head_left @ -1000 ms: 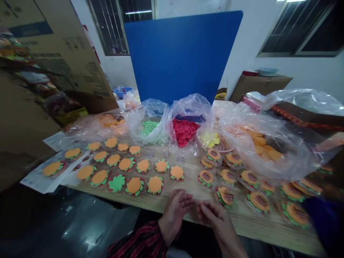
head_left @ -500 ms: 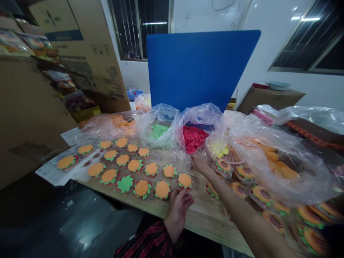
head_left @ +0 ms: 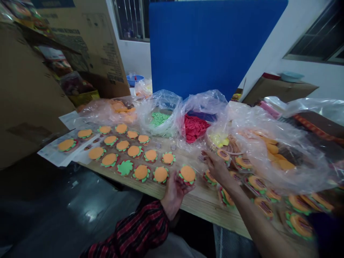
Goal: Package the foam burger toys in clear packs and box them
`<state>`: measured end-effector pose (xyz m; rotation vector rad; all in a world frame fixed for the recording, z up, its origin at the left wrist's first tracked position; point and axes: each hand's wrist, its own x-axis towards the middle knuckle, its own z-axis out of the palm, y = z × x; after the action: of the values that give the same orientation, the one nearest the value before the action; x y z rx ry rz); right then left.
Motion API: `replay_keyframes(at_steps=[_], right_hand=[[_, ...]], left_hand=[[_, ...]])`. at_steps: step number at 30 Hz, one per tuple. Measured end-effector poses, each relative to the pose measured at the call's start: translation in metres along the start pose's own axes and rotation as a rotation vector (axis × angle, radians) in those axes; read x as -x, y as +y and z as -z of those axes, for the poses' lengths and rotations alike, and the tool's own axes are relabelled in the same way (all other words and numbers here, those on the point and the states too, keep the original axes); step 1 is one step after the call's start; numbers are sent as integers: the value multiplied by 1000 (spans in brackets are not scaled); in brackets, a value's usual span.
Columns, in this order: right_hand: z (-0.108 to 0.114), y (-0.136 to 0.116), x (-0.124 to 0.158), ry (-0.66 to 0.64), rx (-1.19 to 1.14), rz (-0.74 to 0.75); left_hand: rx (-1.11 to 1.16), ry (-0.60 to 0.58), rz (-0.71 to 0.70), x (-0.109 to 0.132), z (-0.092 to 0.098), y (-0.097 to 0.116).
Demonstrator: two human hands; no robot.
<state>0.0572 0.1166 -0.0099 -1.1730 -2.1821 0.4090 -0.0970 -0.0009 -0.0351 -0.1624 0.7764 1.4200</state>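
My left hand (head_left: 174,190), in a red plaid sleeve, grips a toy burger (head_left: 187,174) in clear packaging. An orange bun tops its green leaf and red layer. To its right, my right hand (head_left: 216,166) pinches a small clear plastic piece (head_left: 202,157), whose exact shape is hard to make out. Rows of similar burgers (head_left: 141,172) lie left of my hands. One among them shows a green leaf layer (head_left: 125,167) on top with no bun over it. Finished-looking burgers with brown labels (head_left: 256,183) lie beyond my right forearm.
Behind the rows stand clear bags of green pieces (head_left: 159,119), red pieces (head_left: 195,128) and orange buns (head_left: 119,106). A basket (head_left: 233,146) holds yellow pieces. Another bag of buns (head_left: 278,157) lies right. A blue board (head_left: 212,46) rises behind; cardboard boxes (head_left: 32,89) stand left.
My left hand has closed on the burger beside it and lifted it slightly. My right hand has drawn back to the right, bringing a clear piece. The view has tilted downward.
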Motion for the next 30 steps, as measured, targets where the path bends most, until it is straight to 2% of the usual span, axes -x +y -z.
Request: replay_keyframes(at_steps=[4,7,12,18,21,24,27,30], right_hand=[[2,-1,12,96,2,-7],[4,-6,16,116,45,14],[6,-32,32,55,39,107],[2,-71,78,-54,45,289],[-8,-78,100,-58,86,346],[-17,-78,113,-43,45,363],[-14,-74,115,30,-123,257],[-3,-68,103,192,-330,-79]], left_hand=[[6,11,106,6,-4,0],[26,-27,155,10,-6,-2],[54,-61,175,15,-9,-6],[101,-137,113,17,-15,-2],[92,-197,164,19,-16,-2],[28,-182,151,21,-15,-4],[-110,-195,18,23,-14,-6],[-295,-273,-56,30,-15,-5]])
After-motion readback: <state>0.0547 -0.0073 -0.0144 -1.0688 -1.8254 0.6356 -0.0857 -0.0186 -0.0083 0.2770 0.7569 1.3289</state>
